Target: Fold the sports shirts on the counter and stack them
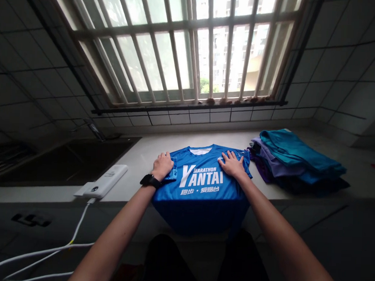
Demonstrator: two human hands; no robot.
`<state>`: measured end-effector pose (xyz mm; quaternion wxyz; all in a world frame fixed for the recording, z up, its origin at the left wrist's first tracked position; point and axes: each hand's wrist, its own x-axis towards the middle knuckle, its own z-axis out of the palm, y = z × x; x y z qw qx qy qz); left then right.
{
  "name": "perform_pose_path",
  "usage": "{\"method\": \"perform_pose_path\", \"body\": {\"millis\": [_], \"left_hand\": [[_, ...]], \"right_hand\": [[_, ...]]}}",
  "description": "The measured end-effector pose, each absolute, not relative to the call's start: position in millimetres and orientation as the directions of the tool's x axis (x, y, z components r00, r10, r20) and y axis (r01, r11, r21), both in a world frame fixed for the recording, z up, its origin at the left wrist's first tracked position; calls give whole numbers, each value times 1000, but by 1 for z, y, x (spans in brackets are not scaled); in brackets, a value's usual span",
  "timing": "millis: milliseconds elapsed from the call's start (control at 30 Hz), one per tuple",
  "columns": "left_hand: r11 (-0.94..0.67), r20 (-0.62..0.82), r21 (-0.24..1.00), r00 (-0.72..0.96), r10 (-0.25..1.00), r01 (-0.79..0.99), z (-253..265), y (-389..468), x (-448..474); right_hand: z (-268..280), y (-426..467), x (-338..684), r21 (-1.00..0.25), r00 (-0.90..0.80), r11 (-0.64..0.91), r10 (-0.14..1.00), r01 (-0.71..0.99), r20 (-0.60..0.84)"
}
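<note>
A blue T-shirt point(202, 157) with white "MARATHON YANTAI" lettering lies front up on the counter, its collar toward the window. Its lower part hangs over the counter's front edge. At the shirt's left sleeve, my left hand point(163, 164) is closed, fingers bent around the sleeve fabric; the fingertips are partly hidden. A black watch point(150, 180) is on that wrist. My right hand point(232, 163) rests flat with fingers spread on the shirt's upper right, near the other sleeve.
A stack of folded clothes point(298, 153), teal on top with lilac and dark ones below, stands on the right. At left, a white power bank-like block point(106, 181) with a cable point(81, 223) lies beside a dark sink point(65, 160) with a faucet point(94, 130). A barred window point(185, 53) is behind.
</note>
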<state>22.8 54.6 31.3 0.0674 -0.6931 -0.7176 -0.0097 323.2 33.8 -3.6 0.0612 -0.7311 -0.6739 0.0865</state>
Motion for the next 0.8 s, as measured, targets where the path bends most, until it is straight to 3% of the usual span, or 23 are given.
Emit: {"method": "perform_pose_path", "body": {"millis": [300, 500, 667, 800], "left_hand": [[-66, 199, -77, 80, 977, 995, 9, 71, 9], [-96, 178, -28, 99, 979, 995, 4, 85, 8], [-27, 234, 10, 24, 972, 1000, 4, 82, 15], [5, 274, 24, -12, 962, 1000, 5, 81, 17]], "right_hand": [[-3, 32, 322, -177, 85, -90, 996, 980, -36], [15, 44, 336, -241, 40, -50, 998, 969, -48], [47, 62, 365, -256, 167, -132, 978, 958, 122], [55, 71, 378, -441, 245, -287, 958, 850, -150]]}}
